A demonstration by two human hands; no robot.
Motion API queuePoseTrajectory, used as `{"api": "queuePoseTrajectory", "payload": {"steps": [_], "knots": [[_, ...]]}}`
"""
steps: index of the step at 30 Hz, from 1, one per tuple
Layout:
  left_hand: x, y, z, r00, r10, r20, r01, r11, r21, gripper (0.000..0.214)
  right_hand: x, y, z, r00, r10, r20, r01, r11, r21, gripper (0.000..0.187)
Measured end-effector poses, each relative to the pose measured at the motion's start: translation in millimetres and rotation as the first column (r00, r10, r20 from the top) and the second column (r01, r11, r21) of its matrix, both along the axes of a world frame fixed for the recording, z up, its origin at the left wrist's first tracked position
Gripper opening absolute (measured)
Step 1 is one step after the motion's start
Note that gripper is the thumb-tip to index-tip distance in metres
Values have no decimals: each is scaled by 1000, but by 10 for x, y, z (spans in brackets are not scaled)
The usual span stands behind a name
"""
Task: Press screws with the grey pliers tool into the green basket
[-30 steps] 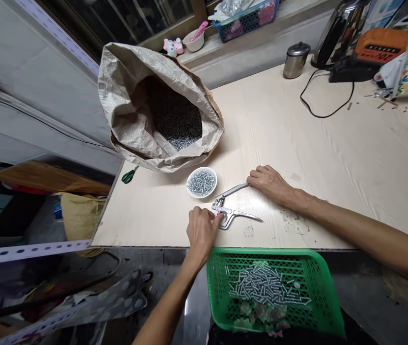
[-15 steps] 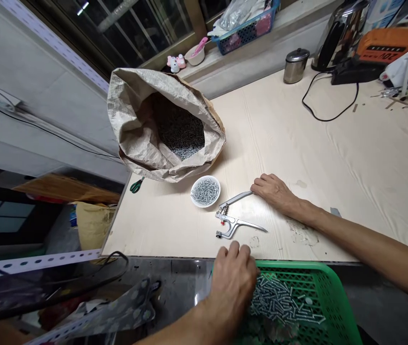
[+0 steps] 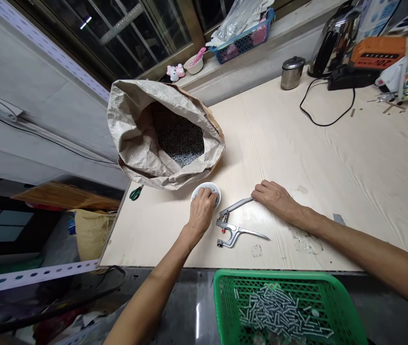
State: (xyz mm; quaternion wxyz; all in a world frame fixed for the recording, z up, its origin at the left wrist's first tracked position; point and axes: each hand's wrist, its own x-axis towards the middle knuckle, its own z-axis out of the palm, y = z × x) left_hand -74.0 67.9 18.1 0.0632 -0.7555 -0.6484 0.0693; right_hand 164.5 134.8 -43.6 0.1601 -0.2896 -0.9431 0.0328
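My left hand (image 3: 203,211) reaches into a small white bowl (image 3: 217,188) of short silvery metal pieces that look like springs or screws. Its fingers are bent and close together, with the tips hidden among the pieces. My right hand (image 3: 273,199) is closed on the end of the upper handle of grey metal snap pliers (image 3: 236,229). These lie on the table with their handles spread apart, a spring and a red part showing near the jaws. Just below the table edge, a green plastic basket (image 3: 219,306) contains many similar metal pieces (image 3: 279,309).
A big open sack (image 3: 128,139) with a dark heap of small metal pieces stands behind the bowl. Green-handled scissors (image 3: 136,192) lie at the left table edge. Farther back are a lidded metal cup (image 3: 292,74), an electric kettle (image 3: 335,38) and a black cord (image 3: 328,124).
My left hand has moved from beside the green basket up and left into the white bowl. My right hand stays on the pliers' handle. The view has shifted slightly.
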Motion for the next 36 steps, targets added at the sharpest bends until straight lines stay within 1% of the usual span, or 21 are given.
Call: {"api": "queuePoseTrajectory", "payload": {"steps": [3,5,7,10,12,15,18,20,22,24,26,27,29,31,33,36], "knots": [[-19,-7,-18,1000,-12,-1,12,1000,-5,22,4,-2,0,1000,-2,-11,2,1000,-2,23],[-54,-29,-9,1000,4,21,-4,1000,19,19,6,-3,-2,1000,6,-19,-6,1000,-5,23],[-96,-89,9,997,29,78,-34,997,63,16,5,-3,-7,1000,5,-21,-5,1000,-6,23],[-148,-279,24,968,64,242,-98,987,131,12,3,-2,-17,1000,-2,-18,2,1000,0,24],[-171,-459,7,939,72,336,-126,982,143,11,5,-2,-25,1000,1,-14,-1,1000,0,24],[-195,-718,-57,924,46,380,-107,984,140,15,10,-2,-35,1000,-4,-8,4,1000,-4,23],[-220,-858,-126,918,41,394,-100,986,132,17,14,-5,-33,1000,-2,-2,2,1000,-1,22],[-238,-886,-159,897,80,435,-140,984,107,19,15,-8,-25,1000,3,3,-3,1000,2,23],[-261,-894,-180,855,155,496,-227,970,88,21,15,-11,-19,1000,4,0,-4,1000,2,23],[-290,-909,-195,799,261,542,-346,936,60,22,15,-14,-18,1000,4,-7,-4,1000,1,23],[-322,-943,-206,751,359,553,-427,904,-8,24,14,-15,-21,1000,2,-10,-2,1000,-2,24],[-337,-966,-211,736,388,555,-439,897,-45,25,14,-15,-23,1000,2,-9,-2,1000,-2,25],[-354,-1016,-220,723,389,570,-414,905,-92,27,12,-11,-30,1000,3,-6,-3,1000,-2,26],[-350,-1056,-231,737,346,581,-364,927,-90,26,10,-4,-39,1000,4,-3,-4,1000,-1,26],[-330,-1066,-244,786,306,537,-321,944,-69,24,7,2,-46,1000,1,5,-1,1000,-1,26],[-301,-1020,-255,900,277,337,-272,960,-63,22,0,-21,-25,1000,-9,18,9,1000,3,24]]}}
